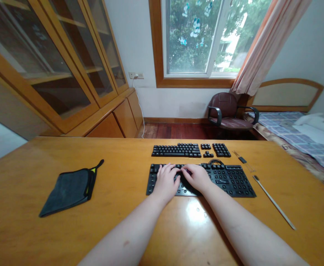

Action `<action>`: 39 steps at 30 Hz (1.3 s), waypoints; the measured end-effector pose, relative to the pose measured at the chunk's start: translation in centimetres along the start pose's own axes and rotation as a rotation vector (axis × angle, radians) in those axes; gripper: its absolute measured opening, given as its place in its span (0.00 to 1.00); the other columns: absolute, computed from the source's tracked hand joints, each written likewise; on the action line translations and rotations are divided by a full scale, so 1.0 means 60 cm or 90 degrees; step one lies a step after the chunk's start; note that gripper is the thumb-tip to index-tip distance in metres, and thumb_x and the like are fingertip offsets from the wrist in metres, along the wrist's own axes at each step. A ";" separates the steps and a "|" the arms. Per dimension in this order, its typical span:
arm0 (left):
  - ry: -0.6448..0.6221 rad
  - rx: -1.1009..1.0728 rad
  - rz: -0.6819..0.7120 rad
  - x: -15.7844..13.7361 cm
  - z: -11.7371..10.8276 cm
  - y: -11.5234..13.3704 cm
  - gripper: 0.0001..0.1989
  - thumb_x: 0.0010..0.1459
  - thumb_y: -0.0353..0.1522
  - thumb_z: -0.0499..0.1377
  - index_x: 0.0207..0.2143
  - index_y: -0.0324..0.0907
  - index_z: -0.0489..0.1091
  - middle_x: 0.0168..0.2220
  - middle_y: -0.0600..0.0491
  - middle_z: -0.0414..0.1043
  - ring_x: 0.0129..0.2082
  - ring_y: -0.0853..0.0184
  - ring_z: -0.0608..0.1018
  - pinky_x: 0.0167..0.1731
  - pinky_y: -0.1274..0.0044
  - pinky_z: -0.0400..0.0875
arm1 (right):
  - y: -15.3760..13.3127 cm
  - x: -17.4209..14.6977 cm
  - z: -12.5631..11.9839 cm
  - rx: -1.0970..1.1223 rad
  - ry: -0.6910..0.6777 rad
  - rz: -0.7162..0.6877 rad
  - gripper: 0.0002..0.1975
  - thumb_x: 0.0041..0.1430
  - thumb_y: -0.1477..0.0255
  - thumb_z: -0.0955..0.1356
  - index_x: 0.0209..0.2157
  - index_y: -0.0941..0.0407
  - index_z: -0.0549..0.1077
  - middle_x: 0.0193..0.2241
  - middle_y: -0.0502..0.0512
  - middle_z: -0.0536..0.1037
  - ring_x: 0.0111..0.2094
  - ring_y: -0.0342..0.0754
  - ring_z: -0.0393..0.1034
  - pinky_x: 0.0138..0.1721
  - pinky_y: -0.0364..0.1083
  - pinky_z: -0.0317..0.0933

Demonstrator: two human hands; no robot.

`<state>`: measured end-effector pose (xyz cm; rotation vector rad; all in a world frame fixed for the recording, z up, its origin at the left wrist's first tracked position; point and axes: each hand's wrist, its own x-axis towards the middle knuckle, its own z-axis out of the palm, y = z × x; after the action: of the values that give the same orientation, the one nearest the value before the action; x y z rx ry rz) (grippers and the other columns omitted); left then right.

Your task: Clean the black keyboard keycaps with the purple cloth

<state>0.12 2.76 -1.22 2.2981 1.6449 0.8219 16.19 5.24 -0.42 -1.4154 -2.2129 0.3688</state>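
Note:
A black keyboard (234, 184) lies on the desk with most of its keycaps off, leaving bare key stems; a few caps sit along its top row. My left hand (166, 181) rests on its left half, fingers spread and stretched over the top rows. Just right of it, my right hand (197, 178) is closed in a pinch at the upper middle of the keyboard. Whatever its fingertips hold is too small to make out. Behind the keyboard, the loose keycaps (175, 150) are laid out in keyboard order, with the number-pad caps (221, 150) at the right.
A wire keycap puller (242, 160) with a dark handle lies right of the caps. Near it is a long thin brush (275, 204). A folded grey cloth (69, 193) lies on the left of the wooden desk (117, 229). Beyond stand a chair (225, 111) and a bed.

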 end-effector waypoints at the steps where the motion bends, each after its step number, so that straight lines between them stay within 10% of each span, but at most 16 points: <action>1: 0.001 -0.006 0.001 0.000 -0.001 0.000 0.12 0.55 0.31 0.54 0.42 0.47 0.69 0.48 0.51 0.69 0.54 0.60 0.65 0.58 0.58 0.48 | 0.000 -0.002 0.001 0.013 0.013 -0.014 0.13 0.60 0.67 0.59 0.36 0.54 0.74 0.33 0.54 0.78 0.35 0.47 0.71 0.38 0.43 0.60; 9: 0.089 0.020 -0.017 -0.004 -0.052 0.017 0.09 0.56 0.31 0.53 0.37 0.48 0.72 0.46 0.54 0.71 0.57 0.59 0.61 0.59 0.57 0.42 | 0.007 0.001 0.005 0.070 0.029 -0.005 0.13 0.61 0.65 0.60 0.32 0.55 0.73 0.29 0.53 0.77 0.32 0.46 0.70 0.35 0.42 0.60; 16: 0.025 -0.090 -0.032 0.085 -0.073 -0.002 0.11 0.55 0.33 0.53 0.40 0.44 0.71 0.43 0.52 0.72 0.46 0.65 0.72 0.50 0.73 0.64 | 0.005 0.000 0.007 0.065 0.031 -0.014 0.15 0.62 0.64 0.58 0.30 0.54 0.72 0.27 0.52 0.76 0.31 0.46 0.69 0.34 0.42 0.58; 27: -0.142 0.067 -0.072 0.304 0.010 -0.068 0.13 0.55 0.33 0.52 0.39 0.44 0.74 0.42 0.51 0.75 0.43 0.64 0.74 0.47 0.74 0.64 | 0.000 0.002 0.008 0.038 0.001 -0.059 0.15 0.62 0.65 0.58 0.28 0.54 0.71 0.27 0.51 0.76 0.30 0.44 0.68 0.33 0.41 0.56; 39: -0.238 0.125 -0.147 0.346 0.069 -0.096 0.10 0.50 0.40 0.58 0.33 0.49 0.76 0.41 0.51 0.76 0.43 0.59 0.74 0.45 0.69 0.65 | 0.005 0.003 0.019 0.036 0.038 -0.075 0.13 0.61 0.67 0.60 0.26 0.54 0.70 0.24 0.51 0.74 0.27 0.44 0.67 0.31 0.42 0.55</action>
<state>2.43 24.56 -0.60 2.1537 1.8267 0.1747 15.75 5.54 -1.48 -1.2449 -2.2077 0.3412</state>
